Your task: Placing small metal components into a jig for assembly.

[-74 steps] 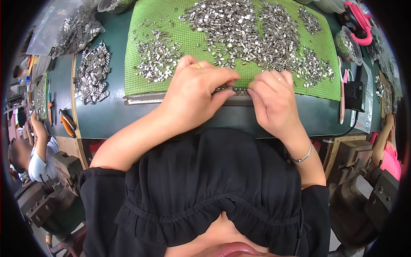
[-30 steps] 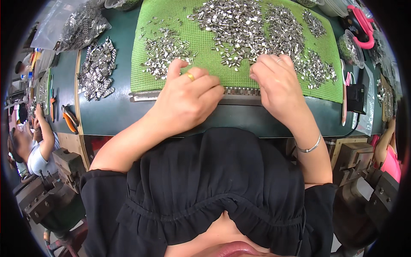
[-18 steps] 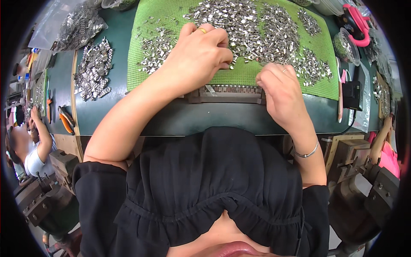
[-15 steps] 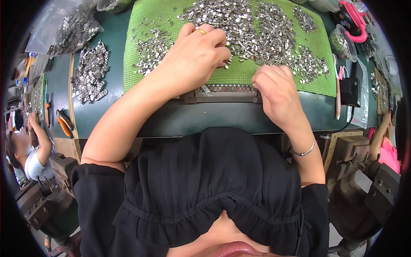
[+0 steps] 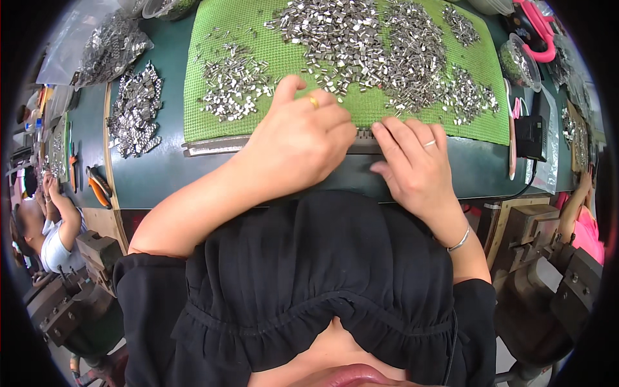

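A long dark metal bar [image 5: 216, 147] with a slotted middle lies along the near edge of the green mat [image 5: 216, 68]. My left hand [image 5: 308, 132] is closed over the bar, its fingers curled and the little finger raised. The bar's middle and whatever the fingertips hold are hidden beneath it. At the bar's right part is my right hand [image 5: 416, 164], fingers stretched onto it and thumb apart on the near side. Beyond both hands, small shiny metal pieces [image 5: 335, 39] form a large heap. A smaller pile of metal pieces [image 5: 232, 84] lies left of it.
Linked metal pieces [image 5: 135, 113] sit on the dark green table [image 5: 164, 174] at left, near orange-handled pliers [image 5: 98, 187]. At right are a black box [image 5: 532, 137] with a cable, a plastic tub [image 5: 519, 62] and a pink handle [image 5: 545, 32]. Other people sit at both sides.
The bar has slid left, its end now showing left of my forearm. My left hand has come down from beside the heap onto the bar. My right hand's fingers have straightened.
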The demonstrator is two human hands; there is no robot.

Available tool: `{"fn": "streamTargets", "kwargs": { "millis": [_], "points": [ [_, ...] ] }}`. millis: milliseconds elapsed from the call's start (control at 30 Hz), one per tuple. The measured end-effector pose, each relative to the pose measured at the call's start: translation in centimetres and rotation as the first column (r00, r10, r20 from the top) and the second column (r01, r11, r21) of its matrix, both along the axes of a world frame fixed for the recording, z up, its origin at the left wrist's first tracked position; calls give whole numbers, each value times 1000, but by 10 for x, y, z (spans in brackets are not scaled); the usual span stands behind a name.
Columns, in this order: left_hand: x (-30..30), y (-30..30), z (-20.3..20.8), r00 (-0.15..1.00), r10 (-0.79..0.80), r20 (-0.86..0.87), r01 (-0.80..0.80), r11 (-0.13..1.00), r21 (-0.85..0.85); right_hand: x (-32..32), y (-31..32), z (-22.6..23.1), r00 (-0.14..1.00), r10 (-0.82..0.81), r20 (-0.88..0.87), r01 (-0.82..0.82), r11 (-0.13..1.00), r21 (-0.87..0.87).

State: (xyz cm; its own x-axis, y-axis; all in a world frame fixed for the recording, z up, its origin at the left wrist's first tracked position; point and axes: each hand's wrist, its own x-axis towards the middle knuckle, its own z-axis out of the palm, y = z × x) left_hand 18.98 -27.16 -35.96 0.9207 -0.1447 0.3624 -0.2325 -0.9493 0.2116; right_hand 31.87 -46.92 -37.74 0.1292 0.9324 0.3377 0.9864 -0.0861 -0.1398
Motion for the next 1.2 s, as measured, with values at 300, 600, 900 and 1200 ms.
{"fn": "streamTargets", "kwargs": {
  "millis": [300,600,900,1200],
  "points": [
    [-18,-7,3,990,92,-106,-109,980,-168,-2,2,-4,980,-72,-183,87,993,74],
    [-72,35,15,901,424,-87,-433,889,-151,3,25,-7,921,-122,-371,204,960,190],
    [-132,66,-8,733,675,-85,-671,738,73,-13,59,1,983,-87,-164,114,981,160],
    [-136,56,-16,677,735,-38,-715,670,201,-19,64,2,992,-63,-105,82,979,185]
  ]
}}
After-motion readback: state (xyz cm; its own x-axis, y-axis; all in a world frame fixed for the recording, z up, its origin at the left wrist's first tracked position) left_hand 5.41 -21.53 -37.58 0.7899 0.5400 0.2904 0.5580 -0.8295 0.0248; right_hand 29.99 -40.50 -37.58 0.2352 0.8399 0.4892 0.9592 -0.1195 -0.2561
